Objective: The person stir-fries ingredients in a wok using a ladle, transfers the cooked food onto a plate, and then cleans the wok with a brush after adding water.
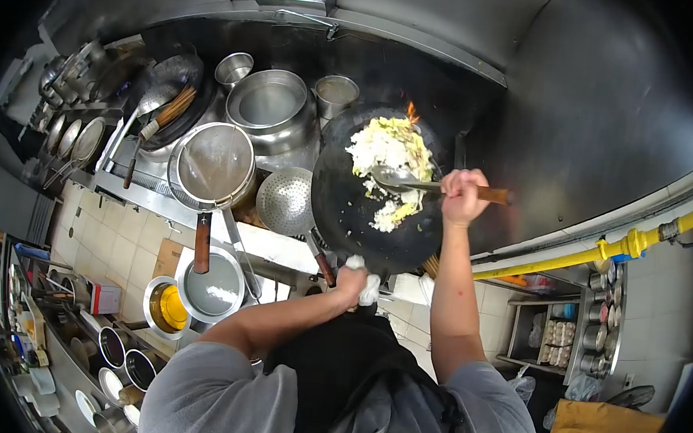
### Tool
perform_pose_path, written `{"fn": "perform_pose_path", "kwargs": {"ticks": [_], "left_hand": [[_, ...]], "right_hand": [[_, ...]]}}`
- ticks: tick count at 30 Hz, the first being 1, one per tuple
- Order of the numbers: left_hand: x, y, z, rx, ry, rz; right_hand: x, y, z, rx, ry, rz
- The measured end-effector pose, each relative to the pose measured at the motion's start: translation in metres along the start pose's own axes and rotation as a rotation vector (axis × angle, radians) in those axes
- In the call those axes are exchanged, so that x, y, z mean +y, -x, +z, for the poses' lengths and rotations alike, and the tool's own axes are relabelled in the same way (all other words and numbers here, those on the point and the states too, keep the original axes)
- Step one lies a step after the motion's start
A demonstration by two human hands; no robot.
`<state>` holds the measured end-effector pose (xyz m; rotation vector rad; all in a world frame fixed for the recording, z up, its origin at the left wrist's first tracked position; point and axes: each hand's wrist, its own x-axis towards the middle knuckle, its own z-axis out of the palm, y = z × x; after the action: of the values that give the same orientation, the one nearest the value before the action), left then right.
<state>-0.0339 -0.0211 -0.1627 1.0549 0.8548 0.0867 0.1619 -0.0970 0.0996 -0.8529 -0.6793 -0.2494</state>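
Observation:
A large black wok [347, 209] holds a heap of white rice with yellow and green bits [390, 149]; a flame shows at its far rim. My right hand [462, 196] is wrapped round the wooden handle of a ladle [402, 183], whose metal head lies in the food. At the wok's near edge, my left hand [350, 284] is closed on a white cloth [370, 288]; the wok's rim or handle beneath it is hidden. Just left of the wok lies a perforated skimmer [285, 201], its dark handle ending beside my left hand.
Left of the wok stand a mesh strainer [215, 162], a large steel pot [267, 100] and smaller pots. A bowl of yellow liquid [173, 307] sits by a steel basin [211, 285] at the near left. A yellow pipe [582, 255] runs along the right.

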Motion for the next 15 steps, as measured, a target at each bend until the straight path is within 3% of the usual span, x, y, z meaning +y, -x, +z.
{"fn": "perform_pose_path", "kwargs": {"ticks": [1,4,5,7,10,11,13,15], "left_hand": [[0.011,-0.001,0.007,-0.036,0.153,-0.079],[0.103,-0.022,0.045,-0.122,0.164,-0.153],[0.077,-0.070,0.058,-0.007,0.093,-0.122],[0.066,-0.089,0.064,0.007,0.163,-0.144],[0.070,-0.093,0.061,-0.090,0.216,-0.180],[0.068,-0.096,0.060,-0.082,0.211,-0.186],[0.065,-0.102,0.058,-0.234,0.291,-0.257],[0.077,-0.079,0.050,-0.235,0.336,-0.252]], "right_hand": [[-0.013,-0.003,0.005,-0.009,-0.019,0.000],[-0.033,-0.022,0.026,-0.070,0.052,0.033],[-0.030,-0.029,0.030,-0.063,0.064,0.051],[-0.016,-0.043,0.030,-0.076,0.087,0.052],[0.028,-0.048,0.007,-0.044,0.161,0.100],[0.061,-0.041,-0.011,0.046,0.214,0.147],[0.109,-0.033,-0.041,-0.013,0.262,0.317],[0.090,-0.053,-0.030,-0.027,0.222,0.327]]}}
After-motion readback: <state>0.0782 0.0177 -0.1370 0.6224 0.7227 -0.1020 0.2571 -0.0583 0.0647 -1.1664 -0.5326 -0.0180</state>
